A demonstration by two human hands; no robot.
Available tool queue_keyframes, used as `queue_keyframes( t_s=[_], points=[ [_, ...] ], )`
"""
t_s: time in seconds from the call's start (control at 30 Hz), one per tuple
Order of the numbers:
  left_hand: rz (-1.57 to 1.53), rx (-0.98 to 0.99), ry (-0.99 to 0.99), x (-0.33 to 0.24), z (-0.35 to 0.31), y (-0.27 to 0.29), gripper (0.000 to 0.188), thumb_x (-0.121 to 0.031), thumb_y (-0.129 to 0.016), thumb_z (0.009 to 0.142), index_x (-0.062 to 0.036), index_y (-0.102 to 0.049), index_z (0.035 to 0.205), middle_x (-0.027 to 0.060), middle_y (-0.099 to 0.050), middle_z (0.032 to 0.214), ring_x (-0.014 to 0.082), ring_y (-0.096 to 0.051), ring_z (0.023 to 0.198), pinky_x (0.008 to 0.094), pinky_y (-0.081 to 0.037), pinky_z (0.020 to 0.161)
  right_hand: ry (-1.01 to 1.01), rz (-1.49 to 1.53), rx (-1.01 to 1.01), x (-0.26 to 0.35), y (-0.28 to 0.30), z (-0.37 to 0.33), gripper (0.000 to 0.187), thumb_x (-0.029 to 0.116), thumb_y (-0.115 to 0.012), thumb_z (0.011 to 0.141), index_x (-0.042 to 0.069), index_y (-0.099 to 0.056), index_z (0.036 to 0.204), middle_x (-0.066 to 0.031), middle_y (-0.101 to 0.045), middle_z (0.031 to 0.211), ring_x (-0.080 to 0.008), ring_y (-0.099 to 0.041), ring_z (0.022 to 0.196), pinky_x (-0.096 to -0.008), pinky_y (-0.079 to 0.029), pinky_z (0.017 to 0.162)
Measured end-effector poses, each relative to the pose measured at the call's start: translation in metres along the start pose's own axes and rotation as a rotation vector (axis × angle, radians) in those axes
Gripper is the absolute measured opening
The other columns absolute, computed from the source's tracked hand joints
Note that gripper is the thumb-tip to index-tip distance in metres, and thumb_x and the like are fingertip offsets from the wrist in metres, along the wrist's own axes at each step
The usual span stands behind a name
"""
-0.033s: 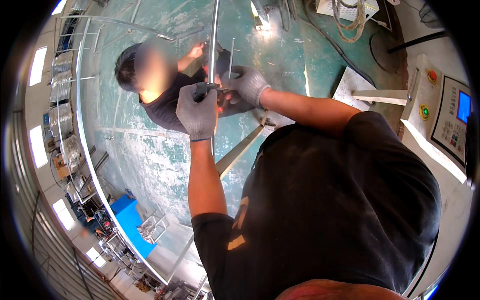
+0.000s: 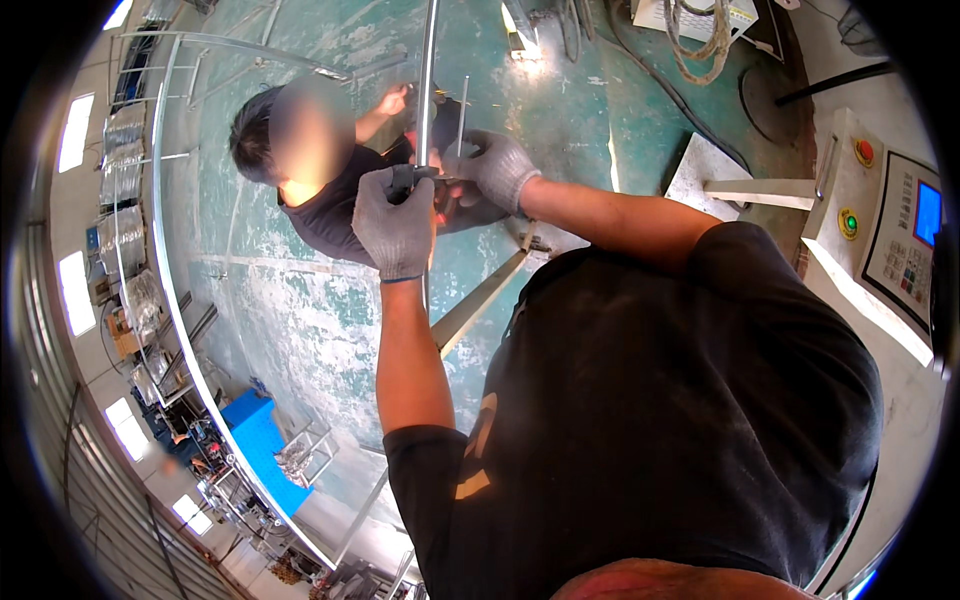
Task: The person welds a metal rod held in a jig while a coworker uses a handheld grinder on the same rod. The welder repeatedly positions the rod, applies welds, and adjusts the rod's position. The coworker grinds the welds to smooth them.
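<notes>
A long shiny metal tube (image 2: 428,80) runs from the top edge down to my hands. My left hand (image 2: 390,225), in a grey knit glove, is closed around a dark clamp-like piece (image 2: 410,178) at the tube. To its right my right hand (image 2: 495,170), gloved alike, is closed with its fingertips close to that piece. A thin metal rod (image 2: 463,115) stands up beside its fingers; I cannot tell what the fingers hold. Bare fingers (image 2: 455,200), seemingly the co-worker's, show just below, partly hidden by my hands.
A co-worker (image 2: 335,200) in dark clothes crouches ahead, one hand (image 2: 395,100) raised by the tube. A flat bar (image 2: 480,300) slants toward my body. At right stands a control panel (image 2: 905,240) with red and green buttons. Cables (image 2: 670,95) lie on the green floor.
</notes>
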State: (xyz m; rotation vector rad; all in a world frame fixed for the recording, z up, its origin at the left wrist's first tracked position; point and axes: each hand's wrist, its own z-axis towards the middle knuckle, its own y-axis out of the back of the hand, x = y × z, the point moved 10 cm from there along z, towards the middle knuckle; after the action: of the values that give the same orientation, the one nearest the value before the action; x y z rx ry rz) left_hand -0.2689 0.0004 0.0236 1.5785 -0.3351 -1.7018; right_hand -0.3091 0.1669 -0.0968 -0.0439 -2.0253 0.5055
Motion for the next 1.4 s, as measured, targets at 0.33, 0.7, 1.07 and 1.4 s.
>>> queue_keyframes(
  t_s=[0.33,0.7,1.07,1.4],
  points=[
    [-0.210,-0.041,0.046,0.020,0.000,-0.005,0.023,-0.008,-0.088,0.084,-0.0015,-0.075,0.102,0.0094,-0.080,0.092,0.0199,-0.077,0.080,0.0370,-0.062,0.080,1.087,-1.008,-0.114,0.060,0.000,-0.028,0.048,0.036,-0.088,0.087,0.016,-0.078,0.130,-0.0172,-0.071,0.142,-0.0426,-0.063,0.138,-0.0532,-0.054,0.114],
    [-0.143,-0.054,0.048,0.028,0.001,-0.004,0.025,-0.005,-0.088,0.084,0.0004,-0.075,0.105,0.0087,-0.081,0.096,0.0180,-0.077,0.085,0.0361,-0.062,0.084,0.689,-1.056,0.054,0.014,0.002,0.000,0.035,0.043,-0.080,0.099,0.012,-0.077,0.114,-0.0160,-0.077,0.108,-0.0422,-0.074,0.110,-0.0523,-0.059,0.094],
    [-0.049,-0.107,0.040,0.011,-0.004,0.001,0.024,-0.003,-0.087,0.084,0.0009,-0.075,0.106,0.0092,-0.080,0.097,0.0175,-0.076,0.085,0.0346,-0.062,0.084,0.312,-0.628,0.065,-0.022,0.000,0.000,0.031,0.039,-0.076,0.106,0.008,-0.077,0.111,-0.0206,-0.079,0.096,-0.0446,-0.078,0.095,-0.0520,-0.061,0.085],
    [0.063,-0.111,-0.041,-0.011,-0.012,-0.001,0.025,-0.004,-0.089,0.085,-0.0013,-0.077,0.107,0.0074,-0.081,0.098,0.0157,-0.077,0.087,0.0340,-0.062,0.085,0.420,-0.460,0.050,-0.056,-0.010,0.018,0.029,0.035,-0.070,0.111,0.007,-0.072,0.103,-0.0191,-0.077,0.094,-0.0444,-0.076,0.089,-0.0528,-0.059,0.081]
  ],
)
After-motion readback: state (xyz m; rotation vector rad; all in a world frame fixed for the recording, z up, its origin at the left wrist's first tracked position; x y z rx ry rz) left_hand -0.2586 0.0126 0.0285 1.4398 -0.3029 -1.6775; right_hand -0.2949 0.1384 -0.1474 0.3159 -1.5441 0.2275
